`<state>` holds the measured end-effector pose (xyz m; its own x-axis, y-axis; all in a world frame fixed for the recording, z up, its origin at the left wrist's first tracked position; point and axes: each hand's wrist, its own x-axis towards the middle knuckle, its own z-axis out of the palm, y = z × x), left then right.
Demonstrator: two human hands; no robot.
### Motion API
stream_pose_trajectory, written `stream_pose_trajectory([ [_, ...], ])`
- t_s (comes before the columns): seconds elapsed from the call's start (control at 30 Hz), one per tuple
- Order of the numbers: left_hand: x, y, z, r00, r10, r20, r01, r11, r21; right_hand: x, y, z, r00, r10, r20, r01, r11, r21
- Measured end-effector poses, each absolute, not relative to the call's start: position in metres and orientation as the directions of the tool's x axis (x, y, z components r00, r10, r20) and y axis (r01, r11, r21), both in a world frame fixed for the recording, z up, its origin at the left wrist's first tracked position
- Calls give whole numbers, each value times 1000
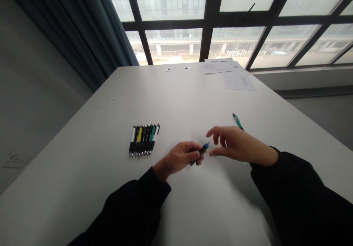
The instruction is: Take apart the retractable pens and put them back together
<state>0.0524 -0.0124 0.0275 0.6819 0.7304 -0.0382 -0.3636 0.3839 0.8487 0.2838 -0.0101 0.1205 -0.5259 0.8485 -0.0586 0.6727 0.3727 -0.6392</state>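
My left hand (185, 156) is closed around a dark pen (203, 149) with a blue part near its upper end, held tilted above the white table. Just to the right of that pen, my right hand (234, 143) is open, thumb and fingers apart, with nothing between them. A green pen (237, 120) lies behind my right hand, its lower part hidden by the hand. To the left, several click pens (143, 140) in black, white, yellow and green lie side by side in a row.
The white table (176, 102) reaches back to the windows. Paper sheets (238, 80) lie at its far right. Two round cable-hole covers (167, 70) sit near the far edge. A dark blue curtain (82, 25) hangs at the left, and a wall socket (17, 161) is below it.
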Motion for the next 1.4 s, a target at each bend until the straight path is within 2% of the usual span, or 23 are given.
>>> stream_pose_trajectory([
  [0.07, 53, -13, 28, 677, 734, -39, -368, 385, 847, 283, -8, 108, -537, 827, -168, 752, 378, -539],
  [0.13, 54, -14, 30, 673, 738, -40, -372, 385, 845, 281, -6, 96, -539, 811, -229, 781, 378, -497],
  [0.27, 56, -15, 34, 681, 732, -36, -376, 392, 840, 279, -5, 84, -547, 808, -219, 771, 384, -507],
  [0.4, 56, -15, 36, 700, 713, -41, -373, 414, 830, 283, -4, 98, -571, 808, -146, 708, 395, -585],
  [0.47, 56, -15, 35, 709, 703, -50, -365, 426, 828, 286, -6, 111, -569, 820, -58, 602, 368, -709],
  [0.57, 54, -14, 34, 720, 691, -62, -351, 440, 827, 286, -11, 128, -491, 863, 115, 290, 286, -913],
  [0.63, 53, -14, 33, 726, 684, -67, -345, 447, 826, 284, -14, 133, -457, 873, 169, 161, 268, -950],
  [0.7, 52, -14, 33, 733, 677, -70, -339, 452, 825, 282, -16, 134, -468, 863, 190, 118, 274, -955],
  [1.03, 52, -14, 37, 745, 660, -93, -318, 475, 820, 284, -17, 134, -543, 811, 216, 193, 371, -908],
  [1.2, 52, -14, 36, 748, 656, -103, -314, 486, 815, 285, -17, 136, -534, 821, 201, 278, 395, -876],
  [1.4, 52, -14, 36, 752, 652, -100, -313, 487, 816, 285, -17, 137, -534, 821, 201, 295, 404, -866],
])
